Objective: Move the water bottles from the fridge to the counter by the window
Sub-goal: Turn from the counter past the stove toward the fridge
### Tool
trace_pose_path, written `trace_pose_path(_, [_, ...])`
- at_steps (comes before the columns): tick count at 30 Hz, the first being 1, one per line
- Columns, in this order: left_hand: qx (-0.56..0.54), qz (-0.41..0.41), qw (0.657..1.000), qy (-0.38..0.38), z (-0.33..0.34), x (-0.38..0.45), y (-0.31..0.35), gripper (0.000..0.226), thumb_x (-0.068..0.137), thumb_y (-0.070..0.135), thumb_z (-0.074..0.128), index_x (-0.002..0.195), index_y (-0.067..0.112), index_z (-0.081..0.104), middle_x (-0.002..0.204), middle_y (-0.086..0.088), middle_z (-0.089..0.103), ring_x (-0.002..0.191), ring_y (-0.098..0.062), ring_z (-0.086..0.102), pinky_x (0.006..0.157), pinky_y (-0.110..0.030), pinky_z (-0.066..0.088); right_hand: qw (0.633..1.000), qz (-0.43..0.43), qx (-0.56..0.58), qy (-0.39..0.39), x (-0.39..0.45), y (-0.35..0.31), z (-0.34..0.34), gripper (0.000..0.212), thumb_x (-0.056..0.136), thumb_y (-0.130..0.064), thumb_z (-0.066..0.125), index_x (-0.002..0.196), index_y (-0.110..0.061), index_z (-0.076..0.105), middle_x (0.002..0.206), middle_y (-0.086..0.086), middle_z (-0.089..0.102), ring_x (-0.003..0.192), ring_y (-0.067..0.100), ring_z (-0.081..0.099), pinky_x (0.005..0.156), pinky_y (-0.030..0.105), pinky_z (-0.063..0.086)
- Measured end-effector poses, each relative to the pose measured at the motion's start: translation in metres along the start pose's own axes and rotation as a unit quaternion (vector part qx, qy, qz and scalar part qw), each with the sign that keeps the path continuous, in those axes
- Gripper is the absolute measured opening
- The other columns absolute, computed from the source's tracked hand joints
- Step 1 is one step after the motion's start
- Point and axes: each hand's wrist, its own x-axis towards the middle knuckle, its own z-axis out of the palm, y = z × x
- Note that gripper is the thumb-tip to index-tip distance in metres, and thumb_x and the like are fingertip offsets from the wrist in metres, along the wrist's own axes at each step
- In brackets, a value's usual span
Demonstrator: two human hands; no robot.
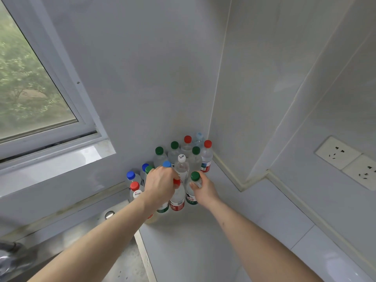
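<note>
White corner surface (203,231) by window (30,78): left hand (160,185) grips red-capped bottle (177,197), right hand (203,189) grips green-capped bottle (193,190) at 3 o'clock; both upright, apparently being set down.

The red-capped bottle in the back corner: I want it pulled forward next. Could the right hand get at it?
Probably yes from above: the red-capped bottle has bare counter to its right, but the right hand holds a green-capped bottle.

Pale grey counter (254,216) in the far corner, cluster of upright capped water bottles (183,165) standing on it, sink (114,241) at its left edge
</note>
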Motion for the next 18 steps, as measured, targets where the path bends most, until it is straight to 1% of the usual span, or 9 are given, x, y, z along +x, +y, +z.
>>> trace_pose_path(6, [-0.009,-0.001,1.0,-0.004,-0.003,0.003,0.002,0.016,0.092,0.024,0.076,0.107,0.029,0.08,0.096,0.01,0.075,0.086,-0.011,0.067,0.073,-0.027,0.06,1.0,-0.006,-0.013,-0.004,0.007,-0.007,0.008,0.034,0.105,-0.015,0.058,0.138,-0.019,0.055,0.118,-0.008,0.059,0.112,0.014,0.053,0.096,0.026,0.04])
trace_pose_path(7, [-0.007,-0.002,1.0,-0.005,-0.004,0.003,0.002,0.016,0.092,0.024,0.076,0.106,0.029,0.08,0.096,0.011,0.075,0.085,-0.011,0.067,0.072,-0.027,0.059,1.0,-0.004,-0.011,-0.005,0.007,-0.008,0.009,0.035,0.105,-0.015,0.058,0.139,-0.02,0.054,0.12,-0.007,0.06,0.116,0.016,0.054,0.096,0.026,0.04])
trace_pose_path(9, [0.004,-0.004,1.0,-0.005,-0.007,0.005,0.002,0.015,0.092,0.024,0.075,0.105,0.03,0.08,0.094,0.012,0.075,0.084,-0.01,0.067,0.072,-0.029,0.059,1.0,0.002,-0.011,-0.007,0.01,-0.009,0.011,0.037,0.106,-0.017,0.057,0.142,-0.022,0.053,0.132,-0.002,0.062,0.127,0.021,0.055,0.1,0.028,0.04])
trace_pose_path(12, [0.008,-0.006,1.0,-0.005,-0.01,0.007,0.001,0.014,0.092,0.025,0.075,0.104,0.03,0.08,0.094,0.012,0.075,0.084,-0.011,0.068,0.071,-0.028,0.058,1.0,0.013,-0.01,-0.009,0.013,-0.01,0.012,0.043,0.106,-0.019,0.057,0.148,-0.024,0.049,0.146,0.0,0.058,0.137,0.024,0.051,0.106,0.033,0.04])
trace_pose_path(15, [0.013,-0.008,1.0,-0.006,-0.012,0.009,0.001,0.012,0.093,0.026,0.074,0.103,0.028,0.08,0.09,0.011,0.074,0.08,-0.011,0.067,0.067,-0.027,0.056,1.0,0.013,-0.003,-0.007,0.016,-0.011,0.015,0.042,0.107,-0.017,0.056,0.148,-0.022,0.049,0.147,0.001,0.057,0.139,0.025,0.05,0.107,0.033,0.039])
trace_pose_path(18, [0.006,-0.007,1.0,-0.008,-0.011,0.01,0.0,0.013,0.092,0.029,0.075,0.103,0.029,0.08,0.09,0.012,0.074,0.079,-0.01,0.067,0.067,-0.027,0.058,1.0,0.018,0.005,-0.007,0.017,-0.011,0.018,0.043,0.107,-0.014,0.054,0.148,-0.022,0.049,0.147,0.002,0.057,0.14,0.025,0.05,0.108,0.032,0.04])
